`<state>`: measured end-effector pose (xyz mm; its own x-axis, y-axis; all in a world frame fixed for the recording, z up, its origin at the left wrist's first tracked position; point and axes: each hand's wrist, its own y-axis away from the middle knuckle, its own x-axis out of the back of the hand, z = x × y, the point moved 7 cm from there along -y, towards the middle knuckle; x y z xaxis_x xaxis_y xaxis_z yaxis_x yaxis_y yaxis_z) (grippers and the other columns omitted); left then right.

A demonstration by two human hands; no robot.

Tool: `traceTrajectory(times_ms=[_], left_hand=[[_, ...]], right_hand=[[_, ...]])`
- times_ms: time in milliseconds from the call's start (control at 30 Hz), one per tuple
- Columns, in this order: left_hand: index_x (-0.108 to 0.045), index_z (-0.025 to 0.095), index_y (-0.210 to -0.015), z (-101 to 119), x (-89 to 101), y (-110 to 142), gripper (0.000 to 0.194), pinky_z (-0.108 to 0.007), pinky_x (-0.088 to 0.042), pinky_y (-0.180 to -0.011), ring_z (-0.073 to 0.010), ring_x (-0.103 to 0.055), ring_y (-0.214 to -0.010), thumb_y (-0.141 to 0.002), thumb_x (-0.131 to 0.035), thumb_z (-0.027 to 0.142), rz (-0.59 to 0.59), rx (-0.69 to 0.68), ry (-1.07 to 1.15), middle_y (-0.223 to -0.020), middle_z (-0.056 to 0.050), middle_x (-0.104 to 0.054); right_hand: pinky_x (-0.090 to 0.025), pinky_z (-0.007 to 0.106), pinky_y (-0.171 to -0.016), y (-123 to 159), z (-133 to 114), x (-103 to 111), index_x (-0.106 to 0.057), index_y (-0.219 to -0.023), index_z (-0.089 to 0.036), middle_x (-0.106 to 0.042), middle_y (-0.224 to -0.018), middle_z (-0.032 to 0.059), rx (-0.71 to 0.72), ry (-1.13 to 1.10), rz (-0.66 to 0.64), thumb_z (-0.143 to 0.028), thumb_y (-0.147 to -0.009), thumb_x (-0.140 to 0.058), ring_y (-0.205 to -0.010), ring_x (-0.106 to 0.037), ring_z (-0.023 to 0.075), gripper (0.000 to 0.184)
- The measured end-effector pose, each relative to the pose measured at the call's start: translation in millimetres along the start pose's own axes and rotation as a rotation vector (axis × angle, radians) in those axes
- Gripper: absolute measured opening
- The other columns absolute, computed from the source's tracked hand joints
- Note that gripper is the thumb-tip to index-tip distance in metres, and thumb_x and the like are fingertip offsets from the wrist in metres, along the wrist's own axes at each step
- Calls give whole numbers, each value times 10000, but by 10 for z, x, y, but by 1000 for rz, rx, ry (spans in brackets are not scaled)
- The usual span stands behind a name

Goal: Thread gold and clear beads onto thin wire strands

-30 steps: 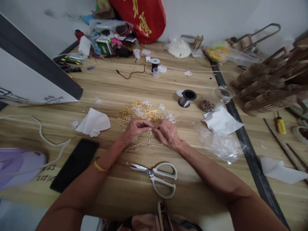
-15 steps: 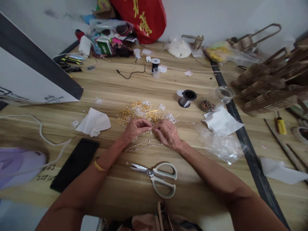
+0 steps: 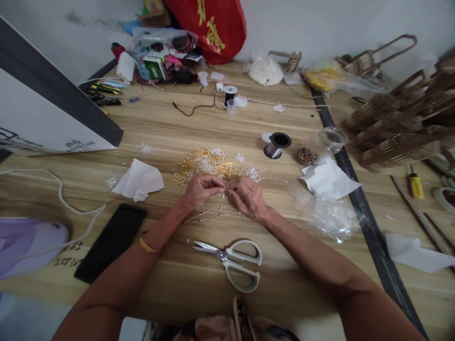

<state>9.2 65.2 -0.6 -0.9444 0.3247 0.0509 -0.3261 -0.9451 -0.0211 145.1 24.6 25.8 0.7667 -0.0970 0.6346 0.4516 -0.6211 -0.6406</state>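
Observation:
My left hand [image 3: 199, 189] and my right hand [image 3: 249, 198] meet fingertip to fingertip over the wooden table [image 3: 199, 128], both pinched on a small piece I cannot make out. Just behind them lies a heap of gold and clear beads [image 3: 209, 166]. Under my wrists run thin strands of strung beads [image 3: 209, 215]. A pair of grey-handled scissors [image 3: 232, 263] lies open nearer to me, apart from both hands.
A black phone [image 3: 111, 241] and crumpled white paper [image 3: 139, 180] lie to the left, a wire spool [image 3: 275, 144], bead dish [image 3: 307, 155], jar [image 3: 332, 137] and plastic bag [image 3: 327, 213] to the right. Wooden baskets [image 3: 394, 123] crowd the right edge, a white board [image 3: 39, 113] the left.

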Motion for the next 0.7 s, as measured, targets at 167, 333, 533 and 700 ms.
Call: traceTrajectory(times_ms=[167,333,533,700], left_hand=[[-713,130,-703,17,-19,1,169,-247,-517,-667,-136,-644,-669,-621,-782,261,-15,-8,4,-726,-49,-716],[-711,127,-707,1,-20,3,160,-240,-513,-650,-136,-643,-663,-620,-778,244,-10,6,-1,-720,-50,-713],[-709,127,-714,2,-28,10,182,-249,-519,-663,-145,-652,-673,-616,-782,261,-19,19,6,-730,-56,-718],[-707,123,-709,-6,-34,8,175,-246,-515,-659,-142,-648,-670,-610,-784,245,-18,16,11,-729,-56,-715]], right_hand=[[-458,350,-761,1,11,-11,-533,-953,-201,-603,-864,64,-16,-6,-17,-200,-907,-471,-814,-547,183,78],[-467,348,-754,0,6,-11,-533,-948,-195,-607,-858,66,-9,7,-15,-192,-903,-483,-808,-546,183,68],[-463,345,-755,7,16,-14,-536,-940,-198,-613,-859,68,-13,-4,-14,-201,-907,-480,-823,-550,185,65],[-466,345,-760,1,13,-3,-528,-940,-200,-615,-859,64,-19,-20,-3,-196,-907,-477,-822,-554,182,61]])
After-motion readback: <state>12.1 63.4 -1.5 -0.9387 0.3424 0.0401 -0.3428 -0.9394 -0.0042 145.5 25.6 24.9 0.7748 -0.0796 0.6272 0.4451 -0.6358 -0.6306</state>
